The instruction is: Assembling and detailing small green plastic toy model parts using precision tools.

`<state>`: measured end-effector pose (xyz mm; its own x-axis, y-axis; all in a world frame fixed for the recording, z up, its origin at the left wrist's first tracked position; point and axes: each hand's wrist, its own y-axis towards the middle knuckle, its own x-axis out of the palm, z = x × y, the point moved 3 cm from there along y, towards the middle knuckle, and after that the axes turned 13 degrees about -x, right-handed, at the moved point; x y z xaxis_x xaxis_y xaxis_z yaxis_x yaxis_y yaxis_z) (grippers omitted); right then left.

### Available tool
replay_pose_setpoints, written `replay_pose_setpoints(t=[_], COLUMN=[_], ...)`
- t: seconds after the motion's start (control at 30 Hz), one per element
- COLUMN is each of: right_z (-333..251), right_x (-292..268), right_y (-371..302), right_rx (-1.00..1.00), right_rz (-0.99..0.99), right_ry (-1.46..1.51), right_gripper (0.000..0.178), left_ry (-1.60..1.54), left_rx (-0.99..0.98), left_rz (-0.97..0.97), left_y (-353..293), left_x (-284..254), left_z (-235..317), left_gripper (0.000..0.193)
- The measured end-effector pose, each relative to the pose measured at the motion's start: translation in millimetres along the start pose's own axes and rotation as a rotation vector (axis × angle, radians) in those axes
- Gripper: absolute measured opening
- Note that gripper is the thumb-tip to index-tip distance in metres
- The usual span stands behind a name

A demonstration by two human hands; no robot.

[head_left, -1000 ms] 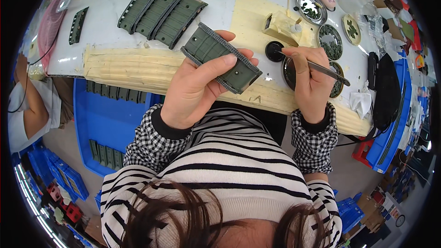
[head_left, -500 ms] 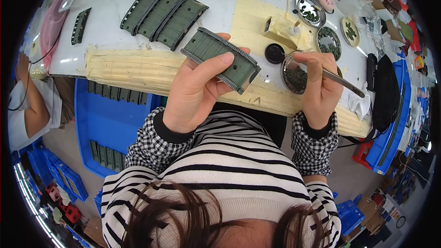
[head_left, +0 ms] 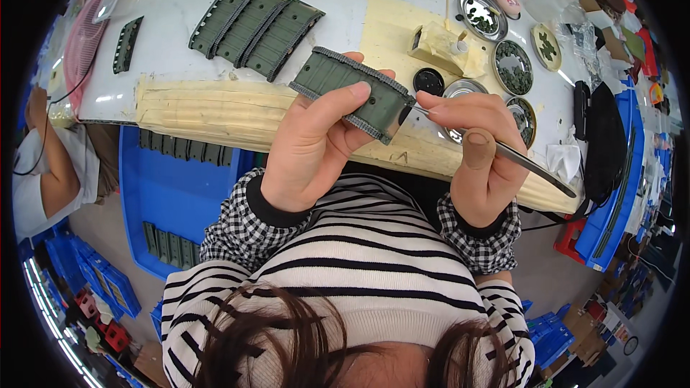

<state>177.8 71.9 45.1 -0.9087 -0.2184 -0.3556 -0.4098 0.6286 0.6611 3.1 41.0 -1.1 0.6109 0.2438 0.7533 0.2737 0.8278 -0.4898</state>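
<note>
Between the thumb and fingers of my left hand (head_left: 305, 136) is a dark green ribbed model panel (head_left: 336, 74), held tilted above the table's front edge. Grey toothed strips run along its long sides, and a few small dark holes dot its face. My right hand (head_left: 483, 140) grips metal tweezers (head_left: 530, 164). Their tip reaches the panel's right end; whether a tiny part sits in it is too small to tell. Beyond the left hand lie several similar green panels (head_left: 248, 32) side by side. A round metal dish (head_left: 463, 89) is partly covered by the right hand.
More dishes of small green parts (head_left: 513, 68) stand at the right, near a black round lid (head_left: 429, 81) and a tape-wrapped block (head_left: 437, 47). Padding (head_left: 208, 111) covers the table's front edge. A blue crate (head_left: 172, 197) holds green panels below. Another person's arm (head_left: 54, 158) is at left.
My right hand has brought the tweezers from above the metal dish, left and down to the panel's right end. The panel has shifted slightly right in my left hand.
</note>
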Motion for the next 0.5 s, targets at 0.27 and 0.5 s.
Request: replay_pose_setpoints(t=[0.27, 0.5], right_z=[0.4, -3.5], right_x=[1.8, 1.9], right_y=[-1.1, 0.0], right_rx=[0.013, 0.035], right_rz=[0.003, -0.039], right_ry=[-0.012, -0.065], right_gripper=[0.014, 0.012], left_ry=[0.006, 0.023], left_rx=[0.003, 0.021], left_rz=[0.004, 0.013], left_y=[-0.2, 0.1], left_x=[-0.8, -1.5], left_z=[-0.9, -2.2], left_gripper=[0.038, 0.039])
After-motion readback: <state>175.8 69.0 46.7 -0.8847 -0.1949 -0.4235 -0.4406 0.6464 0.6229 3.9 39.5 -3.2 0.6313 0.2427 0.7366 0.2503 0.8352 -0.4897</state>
